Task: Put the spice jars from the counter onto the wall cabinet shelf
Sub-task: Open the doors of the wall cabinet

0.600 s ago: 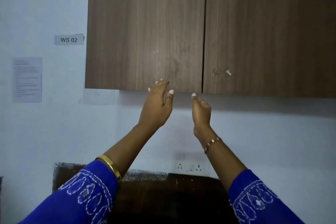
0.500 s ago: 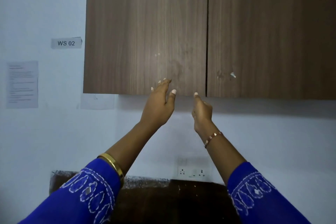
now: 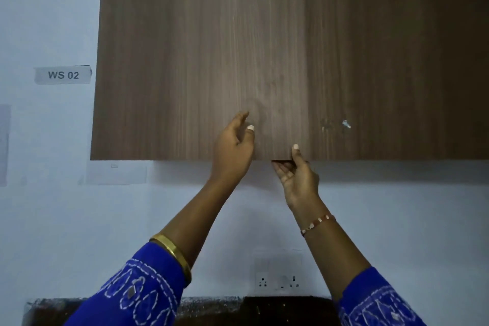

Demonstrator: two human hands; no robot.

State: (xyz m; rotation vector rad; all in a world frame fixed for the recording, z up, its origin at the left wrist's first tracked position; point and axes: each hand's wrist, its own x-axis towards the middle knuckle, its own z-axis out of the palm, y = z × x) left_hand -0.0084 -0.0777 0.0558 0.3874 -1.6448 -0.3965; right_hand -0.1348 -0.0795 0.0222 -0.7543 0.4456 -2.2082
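A brown wood-grain wall cabinet fills the upper view, with a left door [image 3: 185, 61] and a right door [image 3: 397, 61], both closed. My left hand [image 3: 234, 149] is raised against the lower part of the left door, fingers apart, holding nothing. My right hand [image 3: 297, 174] grips the bottom edge of the left door near the seam, thumb on the front and fingers curled underneath. No spice jars are in view. The shelf is hidden behind the doors.
A dark counter [image 3: 264, 312] runs along the bottom edge. A white wall socket [image 3: 280, 282] sits just above it. A label reading "WS 02" [image 3: 63, 74] and paper sheets [image 3: 4, 143] hang on the pale wall to the left.
Both hands rose to the cabinet. My left hand went up onto the door face. My right hand closed on the door's bottom edge. The cabinet looms larger in view.
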